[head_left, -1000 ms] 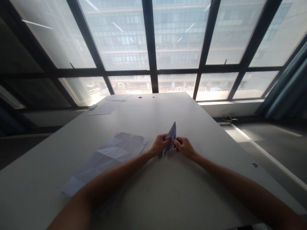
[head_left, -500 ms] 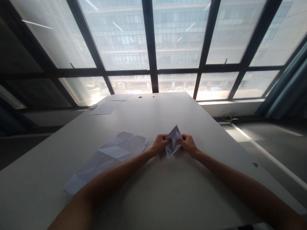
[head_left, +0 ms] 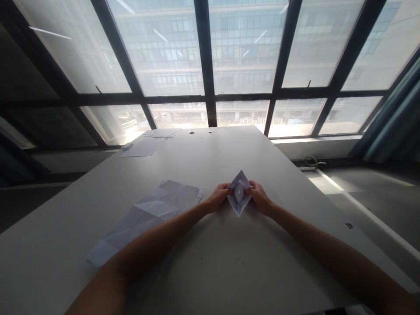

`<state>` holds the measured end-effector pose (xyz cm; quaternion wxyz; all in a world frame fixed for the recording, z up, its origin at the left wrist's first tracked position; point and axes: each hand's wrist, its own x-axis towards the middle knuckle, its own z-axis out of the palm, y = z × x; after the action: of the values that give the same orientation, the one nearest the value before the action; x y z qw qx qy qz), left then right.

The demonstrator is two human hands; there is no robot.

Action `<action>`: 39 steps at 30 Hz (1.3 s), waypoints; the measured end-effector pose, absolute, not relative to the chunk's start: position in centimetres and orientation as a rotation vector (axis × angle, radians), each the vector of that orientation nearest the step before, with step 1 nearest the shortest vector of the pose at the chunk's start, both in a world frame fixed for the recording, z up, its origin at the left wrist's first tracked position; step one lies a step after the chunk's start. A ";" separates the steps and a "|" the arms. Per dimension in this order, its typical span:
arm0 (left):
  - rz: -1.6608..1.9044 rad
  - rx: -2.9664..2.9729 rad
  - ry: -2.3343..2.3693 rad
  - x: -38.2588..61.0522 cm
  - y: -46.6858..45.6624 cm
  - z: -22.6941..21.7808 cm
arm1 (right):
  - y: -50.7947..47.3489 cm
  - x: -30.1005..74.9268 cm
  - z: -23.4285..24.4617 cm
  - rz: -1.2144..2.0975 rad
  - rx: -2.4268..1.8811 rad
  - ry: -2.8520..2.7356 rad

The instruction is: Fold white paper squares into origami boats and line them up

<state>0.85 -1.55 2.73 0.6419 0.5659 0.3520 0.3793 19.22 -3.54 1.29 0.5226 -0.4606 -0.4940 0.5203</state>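
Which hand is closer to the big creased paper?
Left. The left hand is just right of the creased paper; the right hand is farther, across the folded paper.

- The held paper (head_left: 239,192) is between my left grip (head_left: 219,197) and my right grip (head_left: 260,197), above the worktop (head_left: 223,267).
- Left of it, loose sheets (head_left: 160,201) lie on the worktop, partly hidden behind my left forearm (head_left: 160,238).
- Flat papers (head_left: 140,148) lie at the worktop's far left.
- Windows (head_left: 177,52) stand behind its far edge.
- Right of the worktop, a cable (head_left: 313,162) lies near a curtain (head_left: 390,118).
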 end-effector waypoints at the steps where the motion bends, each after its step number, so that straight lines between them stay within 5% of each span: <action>1: 0.857 1.293 0.809 0.8 -1.5 2.7 | -3.5 19.2 1.2 1.239 -1.112 -1.179; 23: 0.785 1.595 1.020 0.4 -0.9 2.8 | -2.6 19.5 0.3 1.094 -1.317 -1.333; 39: 1.026 2.001 1.341 -0.4 0.5 1.5 | -2.1 20.6 0.3 0.639 -1.422 -1.560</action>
<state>-0.37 0.53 1.46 0.2586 0.7383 0.4947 0.3786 20.59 -2.11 0.26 0.4513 -0.5754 -0.6311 0.2587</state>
